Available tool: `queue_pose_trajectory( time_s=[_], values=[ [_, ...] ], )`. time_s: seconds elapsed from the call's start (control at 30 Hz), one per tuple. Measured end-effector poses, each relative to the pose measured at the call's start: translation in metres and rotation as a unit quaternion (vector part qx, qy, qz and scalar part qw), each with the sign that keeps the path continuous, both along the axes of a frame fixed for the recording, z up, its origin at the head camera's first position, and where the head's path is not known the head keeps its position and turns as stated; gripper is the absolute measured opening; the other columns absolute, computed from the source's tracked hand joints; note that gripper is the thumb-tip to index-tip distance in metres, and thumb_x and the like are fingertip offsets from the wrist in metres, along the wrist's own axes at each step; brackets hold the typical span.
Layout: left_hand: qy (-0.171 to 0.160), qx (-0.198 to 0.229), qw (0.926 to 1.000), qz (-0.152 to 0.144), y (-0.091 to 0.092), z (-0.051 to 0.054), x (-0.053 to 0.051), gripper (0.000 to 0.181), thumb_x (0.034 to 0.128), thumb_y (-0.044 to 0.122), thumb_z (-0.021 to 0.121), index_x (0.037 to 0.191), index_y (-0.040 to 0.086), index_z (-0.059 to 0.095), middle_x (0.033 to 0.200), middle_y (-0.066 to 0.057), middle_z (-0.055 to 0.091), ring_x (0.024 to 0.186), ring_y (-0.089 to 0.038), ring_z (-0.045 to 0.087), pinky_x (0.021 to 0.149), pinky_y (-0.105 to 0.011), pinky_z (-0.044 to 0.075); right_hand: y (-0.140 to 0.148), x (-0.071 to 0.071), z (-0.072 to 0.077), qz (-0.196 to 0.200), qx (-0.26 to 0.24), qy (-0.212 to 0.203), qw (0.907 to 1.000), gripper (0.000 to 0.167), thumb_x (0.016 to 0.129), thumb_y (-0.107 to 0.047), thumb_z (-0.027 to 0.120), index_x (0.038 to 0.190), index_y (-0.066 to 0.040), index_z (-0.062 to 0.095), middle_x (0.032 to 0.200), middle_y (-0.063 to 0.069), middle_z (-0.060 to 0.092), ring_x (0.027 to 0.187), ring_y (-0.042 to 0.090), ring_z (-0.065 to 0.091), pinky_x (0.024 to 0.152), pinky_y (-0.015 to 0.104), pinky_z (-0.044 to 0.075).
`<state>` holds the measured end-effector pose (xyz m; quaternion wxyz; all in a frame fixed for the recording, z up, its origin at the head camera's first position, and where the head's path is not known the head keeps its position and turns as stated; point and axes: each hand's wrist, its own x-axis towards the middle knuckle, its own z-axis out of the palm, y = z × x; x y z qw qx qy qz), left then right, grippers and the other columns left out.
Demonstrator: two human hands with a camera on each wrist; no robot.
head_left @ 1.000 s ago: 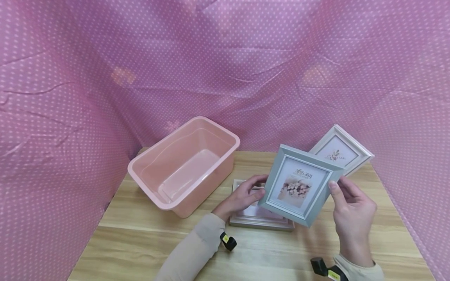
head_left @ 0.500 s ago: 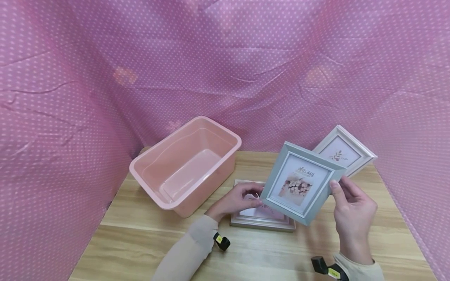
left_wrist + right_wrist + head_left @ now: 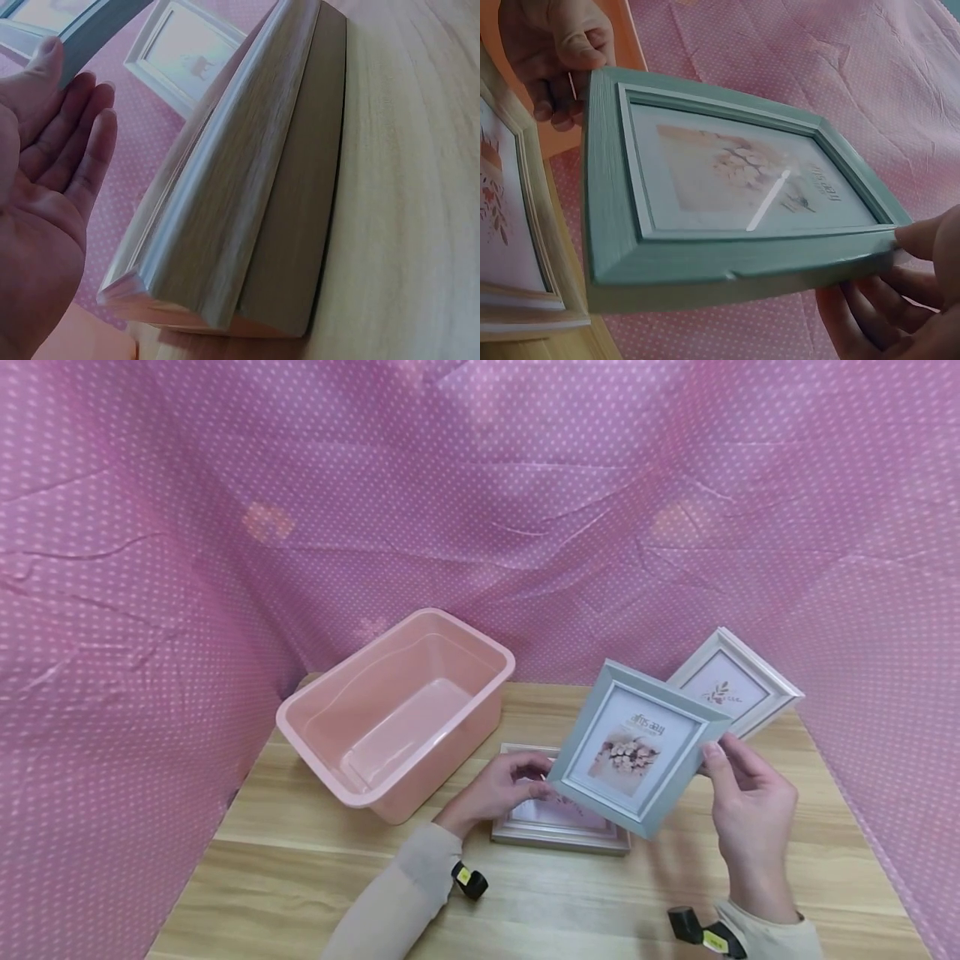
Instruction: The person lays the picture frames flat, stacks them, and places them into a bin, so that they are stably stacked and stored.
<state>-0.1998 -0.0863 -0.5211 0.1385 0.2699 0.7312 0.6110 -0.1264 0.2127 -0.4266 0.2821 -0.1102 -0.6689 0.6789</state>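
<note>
R. hand (image 3: 756,814) pinched green frame (image 3: 633,752), apparent holding step; L. hand (image 3: 498,789) at left corner, grip unclear; next prob. reqd. steadying.

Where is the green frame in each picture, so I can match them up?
Head: the green frame is right of the middle, with the right hand holding its right side.
Left wrist: only part of the green frame shows, in the top left corner.
Right wrist: the green frame is big, across the middle.
Shared landmark: the left hand, close to one frame corner in all three.
</note>
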Motion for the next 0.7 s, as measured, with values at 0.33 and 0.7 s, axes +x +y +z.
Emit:
queue_pose_trajectory(
  time_s=[0.33, 0.7],
  values=[
    [-0.001, 0.018, 0.9983, 0.055, -0.007, -0.003, 0.004, 0.033, 0.0981, 0.003, 0.075, 0.129, -0.008, 0.071, 0.132, -0.027, 0.073, 0.111, -0.022, 0.076, 0.098, -0.023, 0.063, 0.003, 0.003, -0.004, 0.05, -0.034, 0.048, 0.997, 0.036, 0.101, 0.004, 0.068, 0.136, 0.01, 0.068, 0.11, -0.005, 0.083, 0.082, 0.006, 0.08, 0.078, 0.018, 0.066],
    [-0.001, 0.075, 0.9941, 0.079, -0.012, -0.003, 0.009, 0.033, 0.0976, 0.001, 0.076, 0.127, -0.014, 0.07, 0.128, -0.035, 0.072, 0.102, -0.001, 0.073, 0.095, -0.023, 0.064, 0.005, 0.005, -0.006, 0.085, -0.045, 0.124, 0.9876, 0.039, 0.1, 0.01, 0.066, 0.138, 0.015, 0.064, 0.118, 0.002, 0.083, 0.091, 0.008, 0.081, 0.082, 0.021, 0.066]
  ],
)
